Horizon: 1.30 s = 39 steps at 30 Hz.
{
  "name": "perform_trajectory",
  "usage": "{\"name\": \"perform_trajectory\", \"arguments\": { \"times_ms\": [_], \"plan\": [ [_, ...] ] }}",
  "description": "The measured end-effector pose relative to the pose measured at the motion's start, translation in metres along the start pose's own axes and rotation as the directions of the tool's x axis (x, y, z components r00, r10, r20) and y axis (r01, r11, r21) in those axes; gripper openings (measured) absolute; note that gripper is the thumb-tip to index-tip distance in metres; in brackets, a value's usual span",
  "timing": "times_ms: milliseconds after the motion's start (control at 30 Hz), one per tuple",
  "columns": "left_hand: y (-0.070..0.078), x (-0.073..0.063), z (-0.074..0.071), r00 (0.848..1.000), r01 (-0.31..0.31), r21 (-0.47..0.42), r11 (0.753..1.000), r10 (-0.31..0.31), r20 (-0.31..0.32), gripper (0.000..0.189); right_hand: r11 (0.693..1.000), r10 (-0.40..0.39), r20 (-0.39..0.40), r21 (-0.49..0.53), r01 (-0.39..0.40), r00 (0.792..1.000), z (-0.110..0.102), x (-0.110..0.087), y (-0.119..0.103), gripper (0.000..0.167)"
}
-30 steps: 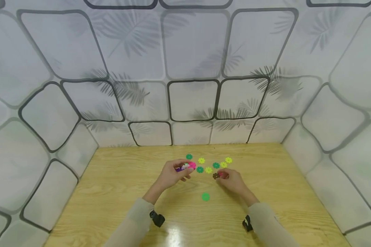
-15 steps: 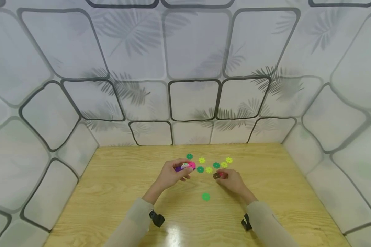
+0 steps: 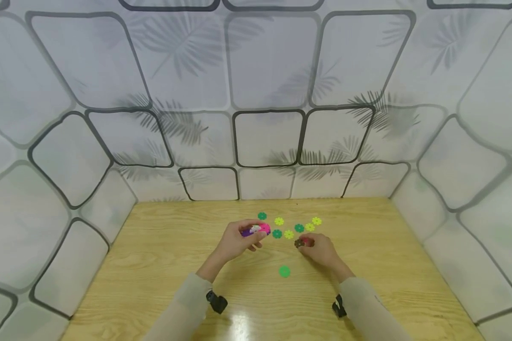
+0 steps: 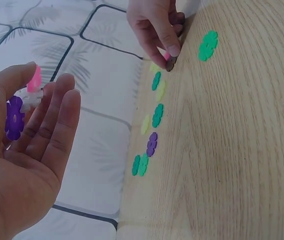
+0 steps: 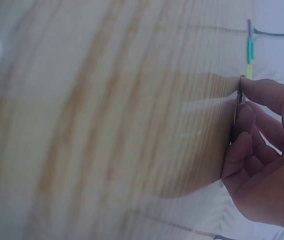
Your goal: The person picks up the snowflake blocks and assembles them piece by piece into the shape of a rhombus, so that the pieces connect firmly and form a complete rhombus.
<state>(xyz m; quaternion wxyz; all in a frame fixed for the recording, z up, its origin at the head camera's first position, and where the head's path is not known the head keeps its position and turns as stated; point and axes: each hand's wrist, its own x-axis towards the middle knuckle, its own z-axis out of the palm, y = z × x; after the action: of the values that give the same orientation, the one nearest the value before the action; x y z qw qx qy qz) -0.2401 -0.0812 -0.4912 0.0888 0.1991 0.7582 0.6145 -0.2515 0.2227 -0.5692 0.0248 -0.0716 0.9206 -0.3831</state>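
Note:
My left hand point(image 3: 237, 242) grips several plastic snowflake discs above the table. Among them are a purple disc point(image 4: 15, 119), a white disc point(image 4: 31, 100) and a pink disc point(image 4: 34, 80); whether they are joined is unclear. On the table to the right, my right hand point(image 3: 323, 251) pinches a brown snowflake disc point(image 3: 298, 243) between thumb and finger. A reddish-pink disc point(image 3: 308, 242) shows right beside the brown one, partly covered by the fingers. In the right wrist view the fingertips touch the tabletop, and the brown disc appears edge-on.
Yellow discs point(image 3: 288, 234) and dark green discs point(image 3: 277, 234) lie scattered behind the hands. A purple disc point(image 4: 152, 144) lies among them in the left wrist view. Nearer the front is a single bright green disc point(image 3: 284, 271). Patterned cloth walls point(image 3: 264, 184) enclose the wooden table point(image 3: 175, 265).
The discs in my left hand have turned slightly, with more purple showing. My right hand stays nearly in place with the brown disc. The discs on the table lie as before.

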Motion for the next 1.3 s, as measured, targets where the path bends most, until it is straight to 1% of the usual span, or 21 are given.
{"name": "perform_trajectory", "arguments": {
  "times_ms": [167, 400, 567, 667, 767, 933, 1133, 1300],
  "plan": [
    [0.0, -0.001, 0.001, 1.0, 0.002, 0.005, 1.0, -0.002, 0.005, 0.036, 1.0, 0.01, -0.007, -0.027, -0.01, 1.0, 0.003, 0.0, 0.0, 0.029],
    [0.001, -0.001, 0.001, 1.0, -0.005, 0.016, 1.0, 0.005, 0.008, 0.036, 0.999, 0.022, -0.04, -0.029, -0.023, 0.999, 0.004, -0.001, -0.004, 0.028],
    [0.001, -0.001, 0.001, 1.0, -0.007, 0.011, 1.0, 0.007, 0.006, 0.037, 0.999, 0.008, -0.06, -0.038, -0.01, 0.998, 0.004, -0.003, -0.009, 0.025],
    [0.001, -0.001, 0.001, 1.0, -0.006, 0.012, 1.0, 0.006, 0.004, 0.037, 1.0, -0.003, -0.063, -0.019, 0.002, 0.998, 0.003, -0.004, -0.011, 0.022],
    [0.001, -0.001, 0.001, 1.0, -0.004, 0.017, 1.0, 0.004, 0.001, 0.036, 1.0, -0.005, -0.057, 0.024, 0.006, 0.998, 0.003, -0.006, -0.015, 0.019],
    [0.0, -0.001, 0.002, 1.0, -0.006, 0.014, 1.0, 0.006, 0.011, 0.036, 0.995, -0.01, -0.053, 0.1, 0.015, 0.999, 0.0, -0.01, -0.021, 0.02],
    [0.0, -0.001, 0.003, 1.0, -0.005, 0.007, 1.0, 0.005, 0.02, 0.036, 0.994, -0.014, -0.063, 0.104, 0.021, 0.998, -0.001, -0.009, -0.022, 0.012],
    [0.0, -0.001, 0.004, 1.0, -0.008, 0.011, 1.0, 0.008, 0.024, 0.037, 0.99, -0.026, -0.064, 0.14, 0.035, 0.998, -0.006, -0.007, -0.028, 0.009]
  ]
}}
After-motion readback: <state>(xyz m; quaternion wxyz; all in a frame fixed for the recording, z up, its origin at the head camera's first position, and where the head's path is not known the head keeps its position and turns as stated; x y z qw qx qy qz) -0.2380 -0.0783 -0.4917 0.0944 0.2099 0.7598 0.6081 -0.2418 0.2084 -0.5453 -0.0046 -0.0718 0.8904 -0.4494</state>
